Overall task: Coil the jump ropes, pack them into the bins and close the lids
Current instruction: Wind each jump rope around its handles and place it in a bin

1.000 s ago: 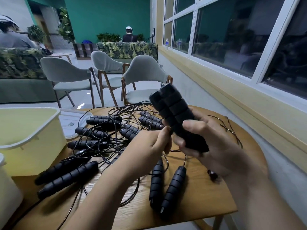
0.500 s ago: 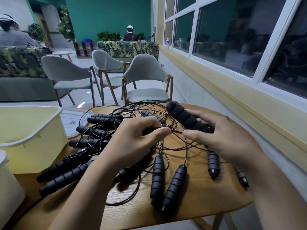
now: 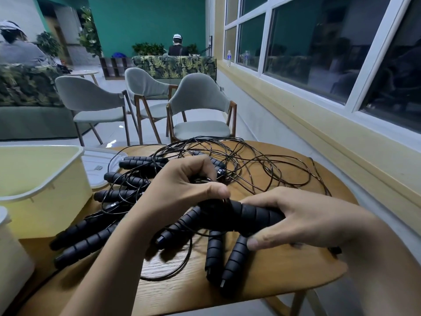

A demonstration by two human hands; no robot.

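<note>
Wood grain of a round table [image 3: 284, 283] fills the lower part of the head view, with grey chairs [image 3: 200, 106] beyond its far edge and a dark window [image 3: 319, 53] along the right wall. We see thin black cords [image 3: 262, 169] tangled over the far half of the table, and foam grips poke out of the tangle toward the left edge. At that left edge stands an open yellow bin [image 3: 41, 195] with no rope showing in it. Its white lid [image 3: 98, 165] lies flat just beside it, toward the far edge. A second pale bin [image 3: 11, 258] shows only a corner at the near left.

Our right hand [image 3: 303, 222] is clamped on two black handles [image 3: 255, 215], fingers over the top and thumb beneath, holding them level and low near the front edge. Our left hand [image 3: 182, 190] is curled at the cord end of those handles, thumb pressed against fingers, pinching the cords there. A loose handle pair [image 3: 227, 258] lies on the table under the right hand.

A second ago the right hand held these handles raised and pointing away. Now they are down and turned sideways, and the left hand has closed in at their tip. We judge that one rope is singled out, handles together, ready to be drawn from the tangle and coiled. Nothing looks packed yet.
</note>
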